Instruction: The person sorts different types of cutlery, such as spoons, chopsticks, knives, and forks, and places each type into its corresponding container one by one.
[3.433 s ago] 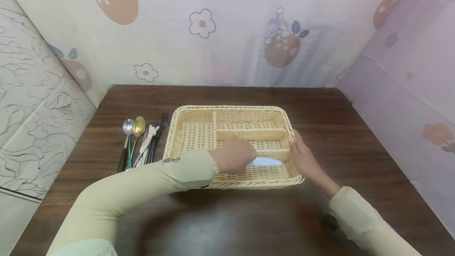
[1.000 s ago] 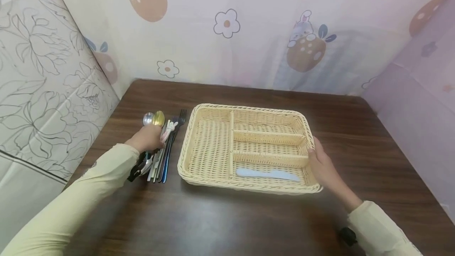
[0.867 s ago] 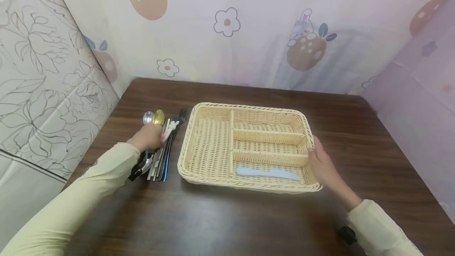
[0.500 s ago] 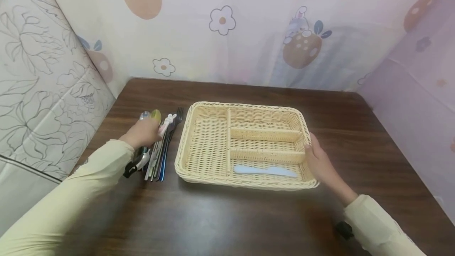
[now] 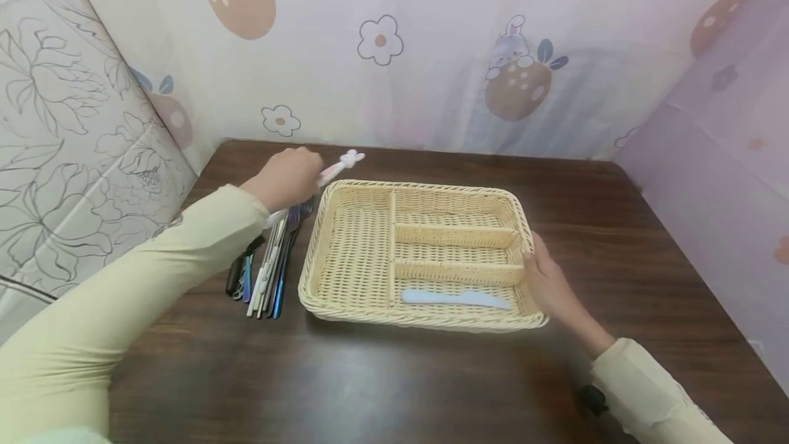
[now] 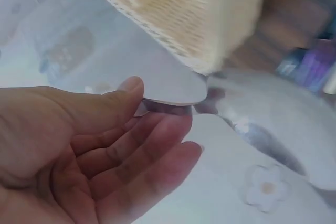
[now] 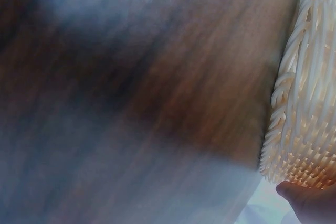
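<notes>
My left hand (image 5: 288,178) pinches a spoon with a white and pink rabbit-shaped handle (image 5: 335,167), raised near the back left corner of the woven basket (image 5: 345,314). In the left wrist view, the thumb and a finger meet on it, and its shiny metal bowl (image 6: 270,135) points toward the cutlery. My right hand (image 5: 548,286) grips the basket's right rim, thumb at the weave (image 7: 310,156) in the right wrist view. Inside the front compartment lies a pale blue plastic knife (image 5: 456,298).
Left of the basket lie chopsticks (image 5: 264,276), forks (image 5: 296,216) and other handles (image 5: 236,274); my left arm covers the spoon heads there. Dividers (image 5: 456,233) split the basket into compartments. Patterned cloth walls (image 5: 419,108) stand behind and beside the wooden table (image 5: 370,382).
The knife was laid in the front compartment and my left hand went back to the cutlery. It has since lifted the rabbit-handled spoon up and right. My right hand still holds the basket.
</notes>
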The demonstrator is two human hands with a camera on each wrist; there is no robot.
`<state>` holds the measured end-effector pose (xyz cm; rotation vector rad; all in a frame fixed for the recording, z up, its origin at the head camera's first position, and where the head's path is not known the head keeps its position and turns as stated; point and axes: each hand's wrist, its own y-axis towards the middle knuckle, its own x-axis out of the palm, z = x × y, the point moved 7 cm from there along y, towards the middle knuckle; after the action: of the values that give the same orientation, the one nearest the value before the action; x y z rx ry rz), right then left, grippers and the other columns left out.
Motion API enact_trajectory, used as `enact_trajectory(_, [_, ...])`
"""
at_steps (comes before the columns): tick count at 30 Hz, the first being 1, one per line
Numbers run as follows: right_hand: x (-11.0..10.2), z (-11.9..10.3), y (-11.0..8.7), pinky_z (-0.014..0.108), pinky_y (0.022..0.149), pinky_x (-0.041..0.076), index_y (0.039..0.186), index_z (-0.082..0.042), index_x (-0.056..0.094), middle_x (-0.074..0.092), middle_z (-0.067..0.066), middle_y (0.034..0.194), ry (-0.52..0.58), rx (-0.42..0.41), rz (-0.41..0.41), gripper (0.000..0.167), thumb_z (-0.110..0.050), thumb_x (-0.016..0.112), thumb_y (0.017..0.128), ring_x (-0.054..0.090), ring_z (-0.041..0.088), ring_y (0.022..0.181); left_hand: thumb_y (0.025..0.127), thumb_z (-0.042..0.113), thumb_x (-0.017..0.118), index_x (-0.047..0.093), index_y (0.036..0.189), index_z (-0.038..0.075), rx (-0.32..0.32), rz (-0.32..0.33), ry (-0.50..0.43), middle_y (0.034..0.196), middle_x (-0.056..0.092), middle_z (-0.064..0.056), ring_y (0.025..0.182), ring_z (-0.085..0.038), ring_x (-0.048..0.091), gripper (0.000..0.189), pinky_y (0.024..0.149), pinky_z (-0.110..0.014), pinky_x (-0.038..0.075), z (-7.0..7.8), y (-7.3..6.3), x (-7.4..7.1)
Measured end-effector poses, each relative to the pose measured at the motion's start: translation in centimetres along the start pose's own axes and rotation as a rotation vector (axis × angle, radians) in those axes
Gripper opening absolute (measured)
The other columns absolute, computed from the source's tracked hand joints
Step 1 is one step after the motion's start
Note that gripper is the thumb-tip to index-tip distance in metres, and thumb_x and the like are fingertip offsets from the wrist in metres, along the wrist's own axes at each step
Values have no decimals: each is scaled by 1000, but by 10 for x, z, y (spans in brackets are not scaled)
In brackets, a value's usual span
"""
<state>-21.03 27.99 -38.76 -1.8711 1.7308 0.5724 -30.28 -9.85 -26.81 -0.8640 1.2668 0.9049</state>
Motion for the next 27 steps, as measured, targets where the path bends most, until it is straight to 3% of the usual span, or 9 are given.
enact_trajectory(8, [3,0,-3,64,105,15,152,-12,-6,14,33,150,12,-1,11,56,-28,20,105,19,51,134,87,2,62,64,91,-3,213,37,59,83,64,-13,77,-27,61,7,68,-38,53,75,28,-8])
enact_trajectory(14, [6,-1,-3,62,106,15,152,-10,-6,13,32,150,12,1,16,56,-27,19,105,18,50,135,90,2,57,66,95,0,295,51,106,89,66,-11,82,-26,62,11,71,-38,53,116,50,-1])
enact_trajectory(20, [10,-1,-4,63,105,19,153,-11,-4,18,32,149,19,0,30,55,-26,19,105,27,50,131,95,6,53,66,102,5,333,29,165,96,66,-8,86,-22,62,15,73,-37,54,147,68,13])
enact_trajectory(27, [21,-8,2,61,105,21,153,-13,-1,22,32,148,48,-24,10,54,-23,21,105,31,48,130,96,6,52,68,102,9,333,-8,217,96,67,-5,81,-18,62,18,71,-36,55,161,79,33])
